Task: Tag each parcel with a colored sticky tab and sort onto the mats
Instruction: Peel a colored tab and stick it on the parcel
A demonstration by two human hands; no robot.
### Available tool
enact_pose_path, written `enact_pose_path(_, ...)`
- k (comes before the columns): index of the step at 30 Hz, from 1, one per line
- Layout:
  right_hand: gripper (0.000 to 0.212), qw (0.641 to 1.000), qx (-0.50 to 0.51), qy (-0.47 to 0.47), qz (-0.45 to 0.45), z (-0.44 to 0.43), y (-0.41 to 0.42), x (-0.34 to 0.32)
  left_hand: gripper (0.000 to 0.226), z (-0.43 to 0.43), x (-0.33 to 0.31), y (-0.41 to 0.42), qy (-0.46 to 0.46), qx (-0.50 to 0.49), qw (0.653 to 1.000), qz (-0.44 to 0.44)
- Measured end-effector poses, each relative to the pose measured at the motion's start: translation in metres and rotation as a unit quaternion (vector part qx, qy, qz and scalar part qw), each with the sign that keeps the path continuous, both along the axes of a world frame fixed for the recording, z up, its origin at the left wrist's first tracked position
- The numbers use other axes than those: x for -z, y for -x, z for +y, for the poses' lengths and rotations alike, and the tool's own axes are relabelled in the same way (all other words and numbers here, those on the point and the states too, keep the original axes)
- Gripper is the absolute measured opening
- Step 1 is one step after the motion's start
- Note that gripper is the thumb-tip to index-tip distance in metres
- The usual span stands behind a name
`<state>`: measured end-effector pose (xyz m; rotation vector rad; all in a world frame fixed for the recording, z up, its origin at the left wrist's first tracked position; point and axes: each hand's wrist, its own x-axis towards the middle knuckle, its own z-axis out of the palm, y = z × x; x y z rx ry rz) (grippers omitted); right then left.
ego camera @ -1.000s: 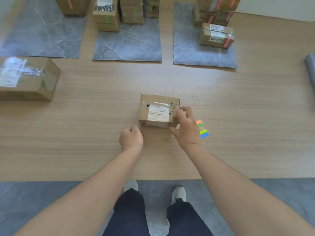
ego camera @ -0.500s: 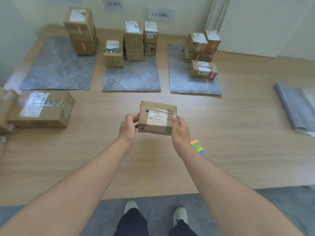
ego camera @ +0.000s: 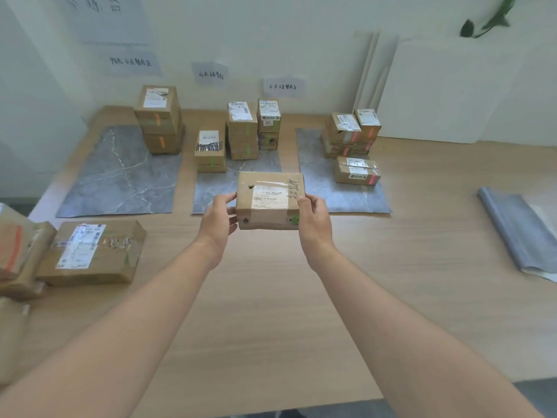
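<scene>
- Near left, a flat parcel (ego camera: 90,251) lies on the table (ego camera: 271,321) beside an orange-marked parcel (ego camera: 15,254) at the frame edge. Both are well apart from the mats, so they look like stock not yet sorted.
- The left mat (ego camera: 120,182) carries an orange-tabbed stack (ego camera: 159,122) at its far corner, so colours seem grouped one per mat.
- The middle mat (ego camera: 211,194) holds green-tabbed parcels (ego camera: 242,131) set far back, with its near part bare.
- The left hand (ego camera: 218,220) grips the left end of the held parcel (ego camera: 269,200), thumb over the top edge and fingers curled round the side.
- That parcel is off the table, level and label up, in front of the middle mat's near edge. A green tab (ego camera: 294,220) shows at its near right corner, which I judge points it to this mat.
- The right hand (ego camera: 313,220) clasps the right end, thumb on top; its fingers underneath are hidden. Two hands hold it level.
- The right mat (ego camera: 355,200) bears pink-tabbed parcels (ego camera: 357,171).
- At the right edge, a grey rolled sheet (ego camera: 518,233) lies apart.
</scene>
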<state>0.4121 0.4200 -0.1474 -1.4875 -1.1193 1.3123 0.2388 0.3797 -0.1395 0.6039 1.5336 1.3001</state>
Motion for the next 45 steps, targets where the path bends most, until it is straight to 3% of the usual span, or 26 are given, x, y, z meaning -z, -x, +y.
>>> enact_pose_path(3,0.028,0.999,-0.029,0.013,0.002,0.03,0.009,0.01,0.036,0.026,0.009,0.007,0.019,-0.011,1.0,-0.006)
enact_pose_path(7,0.044,0.996,-0.084,0.036,-0.002,0.072,0.036,0.029,0.028,0.057,0.022,0.025,0.04,-0.055,0.998,-0.012)
enact_pose_path(15,0.021,0.985,-0.152,0.078,0.0,0.123,0.101,0.069,0.024,0.098,0.06,0.082,0.082,-0.092,0.992,-0.041)
enact_pose_path(28,0.027,0.98,-0.135,0.148,-0.015,0.19,0.198,0.128,0.026,0.184,0.127,0.186,0.119,-0.093,0.985,-0.08)
enact_pose_path(38,0.03,0.98,-0.119,0.157,-0.011,0.21,0.22,0.149,0.025,0.21,0.154,0.209,0.13,-0.072,0.983,-0.103)
enact_pose_path(41,0.054,0.979,-0.085,0.184,-0.004,0.208,0.216,0.141,0.041,0.203,0.146,0.206,0.134,-0.068,0.984,-0.098)
enact_pose_path(45,0.055,0.982,-0.062,0.178,0.012,0.194,0.209,0.124,0.052,0.186,0.126,0.201,0.113,-0.071,0.989,-0.058)
